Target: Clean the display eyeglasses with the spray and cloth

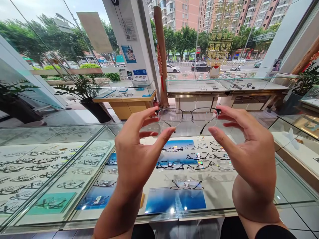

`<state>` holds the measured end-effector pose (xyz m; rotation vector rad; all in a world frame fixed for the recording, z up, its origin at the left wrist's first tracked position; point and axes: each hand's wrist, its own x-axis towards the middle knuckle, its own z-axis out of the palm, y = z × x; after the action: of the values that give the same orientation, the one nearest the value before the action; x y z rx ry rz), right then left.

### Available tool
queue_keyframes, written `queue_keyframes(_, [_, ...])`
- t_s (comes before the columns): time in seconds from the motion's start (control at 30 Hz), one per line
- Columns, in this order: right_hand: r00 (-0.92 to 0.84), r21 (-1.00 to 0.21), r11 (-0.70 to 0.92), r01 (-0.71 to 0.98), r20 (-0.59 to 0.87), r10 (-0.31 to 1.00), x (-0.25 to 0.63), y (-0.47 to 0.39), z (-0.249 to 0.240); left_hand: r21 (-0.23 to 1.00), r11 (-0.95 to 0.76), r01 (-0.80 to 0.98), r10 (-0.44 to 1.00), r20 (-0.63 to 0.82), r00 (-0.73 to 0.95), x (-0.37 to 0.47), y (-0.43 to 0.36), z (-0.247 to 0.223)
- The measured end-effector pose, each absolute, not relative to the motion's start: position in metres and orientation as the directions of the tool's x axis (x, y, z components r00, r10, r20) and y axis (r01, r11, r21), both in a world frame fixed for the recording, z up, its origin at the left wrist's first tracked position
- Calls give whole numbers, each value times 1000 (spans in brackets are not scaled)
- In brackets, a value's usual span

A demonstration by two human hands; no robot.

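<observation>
A pair of eyeglasses (187,113) with a dark upper rim and clear lenses is held up in the air between both hands, above a glass counter. My left hand (142,146) grips it at the left hinge end, index finger at the frame's corner and thumb below the lens. At the opposite corner my right hand (245,142) holds the other hinge end, its thumb also low beside the lens. The temples point back toward the lower middle, partly seen through the lenses. Several more glasses (186,184) lie inside the counter under my hands.
The glass display counter (179,214) spans the foreground, with rows of glasses at left (32,161) and blue cards inside. Farther back stand more showcases (199,87), a wooden post (160,59) and a potted plant (96,109). Windows face a street.
</observation>
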<state>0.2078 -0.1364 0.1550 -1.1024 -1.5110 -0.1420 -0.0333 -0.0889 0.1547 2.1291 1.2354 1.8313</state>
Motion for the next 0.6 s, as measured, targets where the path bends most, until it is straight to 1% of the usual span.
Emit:
queue_keyframes(0.3, [157, -483, 543, 687, 828, 538, 206, -138, 155, 555, -679, 481, 615, 787, -39, -34, -86, 153])
queue_keyframes(0.6, [156, -464, 545, 698, 842, 517, 206, -137, 154, 551, -688, 473, 623, 782, -5, -33, -84, 153])
